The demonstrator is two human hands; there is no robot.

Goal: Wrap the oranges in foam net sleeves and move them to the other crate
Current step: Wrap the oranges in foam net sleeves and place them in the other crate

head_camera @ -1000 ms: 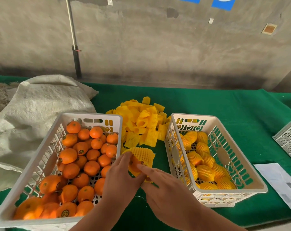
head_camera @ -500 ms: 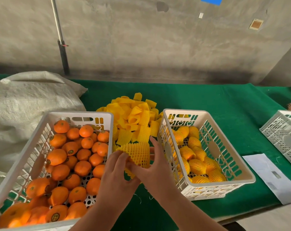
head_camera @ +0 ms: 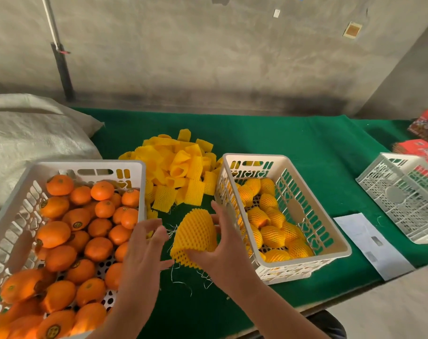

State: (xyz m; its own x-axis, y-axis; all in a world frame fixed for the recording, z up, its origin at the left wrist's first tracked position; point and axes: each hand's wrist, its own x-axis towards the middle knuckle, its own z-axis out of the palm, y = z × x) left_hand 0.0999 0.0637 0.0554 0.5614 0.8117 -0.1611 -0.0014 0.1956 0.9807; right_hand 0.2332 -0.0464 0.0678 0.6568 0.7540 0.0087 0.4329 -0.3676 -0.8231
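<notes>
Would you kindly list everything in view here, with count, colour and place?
Bare oranges: many, orange, left crate.
Sleeved oranges: about a dozen, yellow netting, right crate.
Spare foam sleeves: a pile, yellow, between the crates.
Sleeved orange in hand: one, yellow, between the crates.
Third crate: one, white, far right.
Sack: one, grey-white, far left.
Paper sheet: one, white, near right edge.
Red boxes: several, far right.
Table cloth: green.
Left hand: open, beside the left crate.
Right hand: holds the sleeved orange.

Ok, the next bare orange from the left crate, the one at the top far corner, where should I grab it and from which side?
Take that orange from above, fingers round its widest part. It sits on top of the pile, its upper half exposed, while the left crate wall and neighbouring fruit block the sides. The left hand looks free; the right hand holds the sleeved orange.
</notes>
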